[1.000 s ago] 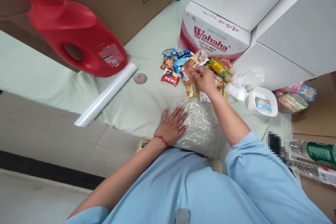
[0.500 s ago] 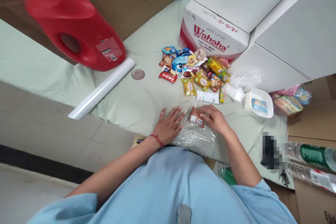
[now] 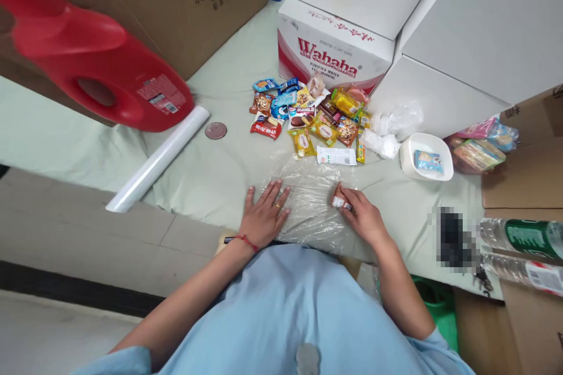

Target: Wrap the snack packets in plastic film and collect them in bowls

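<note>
Head view shows my right hand [image 3: 363, 217] curled around a small snack packet [image 3: 341, 202], resting it on the clear plastic sheet [image 3: 310, 205]; my left hand [image 3: 264, 214] lies flat, fingers spread, pressing that sheet onto the pale green cloth [image 3: 220, 170]; a snack pile [image 3: 308, 117] sits beyond, near a Wahaha box [image 3: 329, 58]; both forearms reach forward.

Bare cloth open left of the plastic sheet [image 3: 310, 205], snack pile [image 3: 310, 120] blocking ahead, white bowl [image 3: 426, 157] right, red jug [image 3: 97, 79] and roll [image 3: 158, 158] far left

Small snack packet [image 3: 341, 202] lies on crinkled clear plastic sheet [image 3: 310, 211].
</note>
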`<state>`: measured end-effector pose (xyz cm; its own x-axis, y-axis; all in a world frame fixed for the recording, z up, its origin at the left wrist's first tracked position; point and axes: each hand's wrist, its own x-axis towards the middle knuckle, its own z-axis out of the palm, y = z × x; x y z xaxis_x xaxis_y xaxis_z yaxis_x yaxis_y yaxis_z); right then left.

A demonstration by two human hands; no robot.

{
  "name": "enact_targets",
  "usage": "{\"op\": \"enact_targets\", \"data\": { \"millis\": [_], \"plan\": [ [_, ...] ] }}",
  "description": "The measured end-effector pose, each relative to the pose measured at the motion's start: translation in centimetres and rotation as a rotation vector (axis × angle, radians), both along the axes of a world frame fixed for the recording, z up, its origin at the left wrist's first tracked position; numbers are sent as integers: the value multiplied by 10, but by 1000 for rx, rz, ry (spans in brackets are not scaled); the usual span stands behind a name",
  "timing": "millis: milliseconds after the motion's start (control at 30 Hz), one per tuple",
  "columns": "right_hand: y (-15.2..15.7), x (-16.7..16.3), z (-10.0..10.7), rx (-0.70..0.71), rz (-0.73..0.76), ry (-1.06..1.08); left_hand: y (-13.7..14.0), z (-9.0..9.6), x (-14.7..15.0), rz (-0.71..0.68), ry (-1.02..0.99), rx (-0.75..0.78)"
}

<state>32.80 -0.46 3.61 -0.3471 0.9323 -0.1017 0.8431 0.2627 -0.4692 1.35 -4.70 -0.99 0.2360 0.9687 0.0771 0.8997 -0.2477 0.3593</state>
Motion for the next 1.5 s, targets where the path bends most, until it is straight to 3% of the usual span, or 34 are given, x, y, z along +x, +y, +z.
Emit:
{"op": "enact_targets", "data": {
  "millis": [167, 333, 433, 533, 633, 767, 900, 1000, 1133, 1333, 1500],
  "plan": [
    [-3, 14, 14, 117, -53, 196, 4, -1, -7, 17, -48, -17],
    [7, -27, 40, 98, 158, 229, 8, -3, -10, 57, -124, -17],
    [17, -61, 34, 10, 240, 63, 4, -1, -18, 61, -191, 31],
    [23, -79, 16, -92, 290, -58, -8, 3, -35, -24, -248, 87],
    [12, -69, 5, -44, 303, 49, -27, 6, -53, -178, -256, 93],
    [-28, -27, 5, 111, 311, 258, -48, 2, -69, -316, -181, 95],
    [-73, 2, -4, 82, 411, 175, -48, -9, -71, -343, -147, 83],
    [-89, 5, -17, 94, 335, 150, -39, -10, -72, -333, -213, 14],
    [-80, 3, -14, 35, 248, 305, -21, 5, -80, -295, -351, -109],
    [-25, 7, 14, -25, 13, 359, 38, 27, -79, -49, -422, -157],
    [22, 2, 2, -59, -149, 300, 87, 19, -55, 67, -344, -138]
  ]
}}
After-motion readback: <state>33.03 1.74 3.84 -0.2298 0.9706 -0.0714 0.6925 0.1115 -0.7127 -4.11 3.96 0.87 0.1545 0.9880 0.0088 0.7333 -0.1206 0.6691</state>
